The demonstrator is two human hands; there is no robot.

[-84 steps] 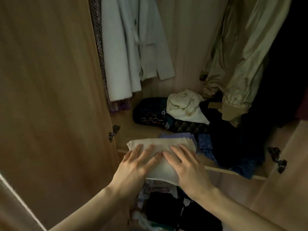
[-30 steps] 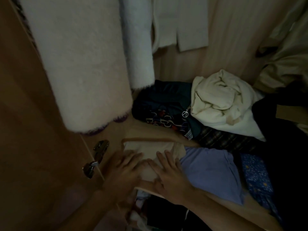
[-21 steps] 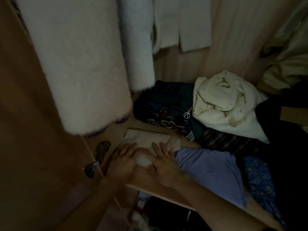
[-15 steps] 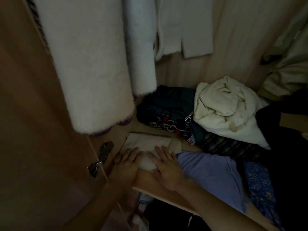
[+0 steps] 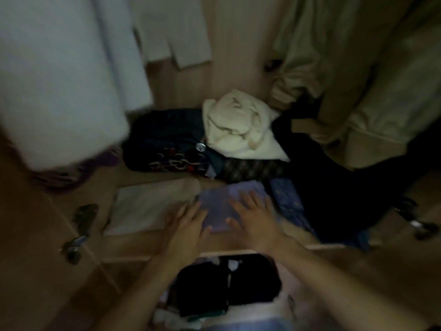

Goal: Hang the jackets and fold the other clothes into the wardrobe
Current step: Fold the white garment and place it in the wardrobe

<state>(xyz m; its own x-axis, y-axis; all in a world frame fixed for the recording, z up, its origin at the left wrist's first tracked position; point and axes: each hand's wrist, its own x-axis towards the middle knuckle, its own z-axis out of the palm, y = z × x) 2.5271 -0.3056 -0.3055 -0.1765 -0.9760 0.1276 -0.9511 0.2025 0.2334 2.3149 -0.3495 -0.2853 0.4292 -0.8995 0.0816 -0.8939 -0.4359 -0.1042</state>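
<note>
Both hands have left the folded cream garment (image 5: 150, 206) and now lie one place to the right, on the folded lilac garment (image 5: 220, 209). Left hand (image 5: 188, 226) rests flat with fingers straight and slightly spread, fingertips on the lilac garment's left edge and palm over the front of the wardrobe shelf (image 5: 133, 244); whether it touches the cream garment's near right corner cannot be told, as the frame is blurred by motion. Right hand (image 5: 256, 218) lies palm down on the lilac garment's right half, fingers splayed and gripping nothing. The cream garment sits released at the front left of the shelf, its long axis running left to right along the shelf edge, the rounded right end angled slightly toward the back and lying just beside the lilac garment. Behind both lie a dark patterned garment (image 5: 164, 146) and a crumpled cream bundle (image 5: 238, 125), touching one another. A blue printed garment (image 5: 286, 204) lies just right of the right hand. A white coat (image 5: 59, 80) hangs at left and an olive jacket (image 5: 372, 75) at right. Dark clothes (image 5: 226, 283) lie below the shelf
</note>
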